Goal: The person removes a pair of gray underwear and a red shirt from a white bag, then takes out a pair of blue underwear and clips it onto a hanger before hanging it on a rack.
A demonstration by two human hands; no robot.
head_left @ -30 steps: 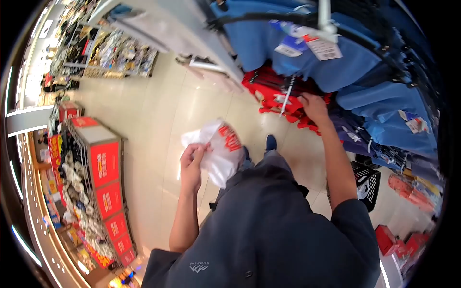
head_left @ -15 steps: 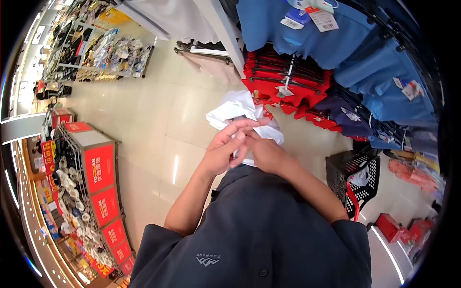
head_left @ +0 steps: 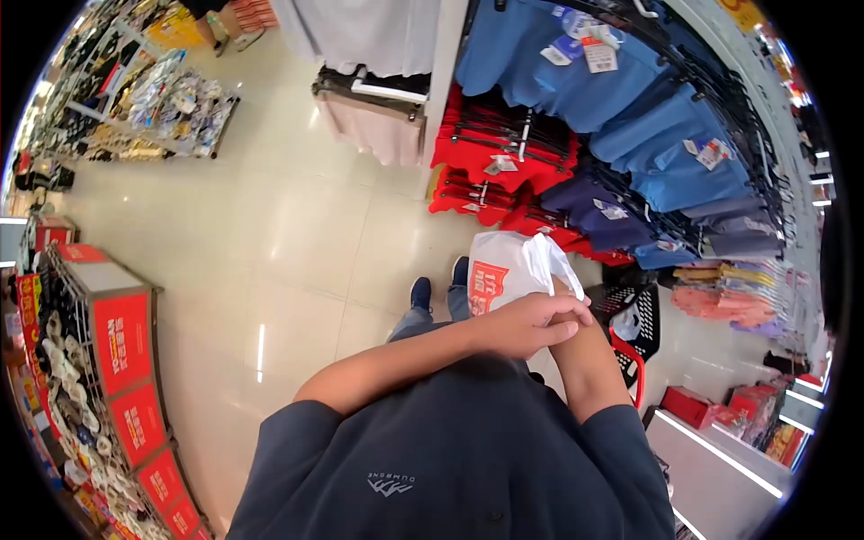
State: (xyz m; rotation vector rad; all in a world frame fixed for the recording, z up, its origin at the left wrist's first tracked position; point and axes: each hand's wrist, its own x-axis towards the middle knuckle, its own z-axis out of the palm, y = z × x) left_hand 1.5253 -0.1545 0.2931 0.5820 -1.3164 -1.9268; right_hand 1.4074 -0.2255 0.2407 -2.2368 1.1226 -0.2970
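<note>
A white plastic bag (head_left: 513, 268) with red print hangs upright just beyond my hands, its handles near my right wrist. My left hand (head_left: 537, 321) reaches across my body to the bag's handles, its fingers curled against them beside my right forearm. Most of my right hand (head_left: 565, 292) is hidden behind my left hand and the bag's handles, so its fingers do not show. Red garments (head_left: 504, 166) on black hangers hang beyond the bag, with blue garments (head_left: 576, 72) above them.
A black basket (head_left: 637, 315) with a red handle stands right of the bag. Left is a long bin with red panels (head_left: 123, 342). Pale garments (head_left: 373, 126) hang ahead. A person's legs (head_left: 220, 31) show at the upper left. A grey counter (head_left: 711, 459) is at the lower right.
Both hands and the bag have moved right. The bag, crumpled before, now hangs down with its handles up. My left arm now crosses my body, and the view has turned.
</note>
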